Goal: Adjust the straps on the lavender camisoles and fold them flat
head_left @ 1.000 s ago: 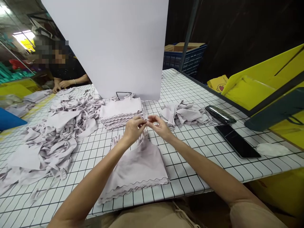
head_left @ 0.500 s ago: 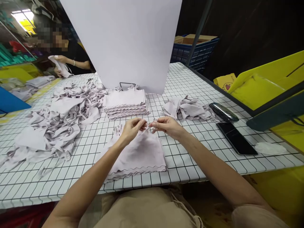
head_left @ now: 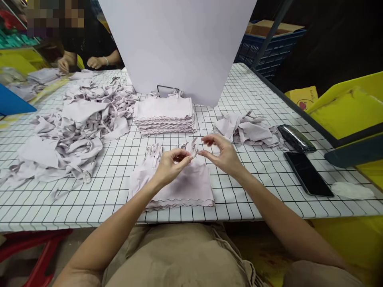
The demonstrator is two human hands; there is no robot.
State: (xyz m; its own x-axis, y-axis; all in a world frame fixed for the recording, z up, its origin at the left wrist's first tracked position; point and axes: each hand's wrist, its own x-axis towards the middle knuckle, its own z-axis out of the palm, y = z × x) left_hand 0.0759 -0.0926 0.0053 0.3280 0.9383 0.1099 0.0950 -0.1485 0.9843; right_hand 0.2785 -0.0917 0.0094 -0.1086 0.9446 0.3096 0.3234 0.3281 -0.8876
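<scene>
A small pile of pale lilac strappy garments [head_left: 182, 189] with wavy hems lies flat on the table in front of me. Over its far edge, my left hand [head_left: 172, 165] pinches a garment strap [head_left: 194, 147] between thumb and fingertips. My right hand [head_left: 221, 153] is open just right of that strap, thumb and fingers parted; whether its thumb tip touches the strap I cannot tell. More gathered straps [head_left: 154, 152] stick up at the pile's far left corner. Behind the pile is a taller, neat stack of the same garments [head_left: 164, 115].
Left, loose garments [head_left: 86, 119] form a tangled heap; a smaller bunch [head_left: 251, 129] lies right. Beyond it are a phone [head_left: 308, 173] and a dark glossy case [head_left: 297, 138]. A white board [head_left: 179, 44] rises behind the stack. Across the table sits a co-worker [head_left: 89, 40].
My right hand's fingers have parted from the strap, while my left keeps its pinch. The camera view has shifted. The co-worker's hands have lowered to the table, the raised cloth now down.
</scene>
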